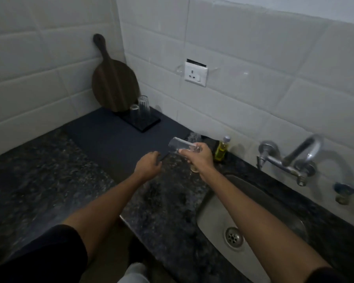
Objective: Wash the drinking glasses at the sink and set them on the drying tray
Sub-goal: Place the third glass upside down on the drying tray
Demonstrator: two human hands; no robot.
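Observation:
My right hand point(198, 156) grips a clear drinking glass point(177, 147) by its base, tilted on its side with the mouth pointing left, above the counter left of the steel sink point(217, 211). My left hand point(149, 165) hovers beside it with fingers loosely curled and nothing in it. Two clear glasses point(140, 109) stand on a dark tray point(149, 123) in the far corner. Another glass point(193, 137) sits on the counter just behind the one I hold.
A round wooden board point(113, 86) leans in the corner behind the tray. A bottle of yellow liquid point(222, 149) stands by the wall, a tap point(294, 158) juts over the sink, and a wall socket point(195, 73) is above. A dark mat point(114, 137) covers the counter.

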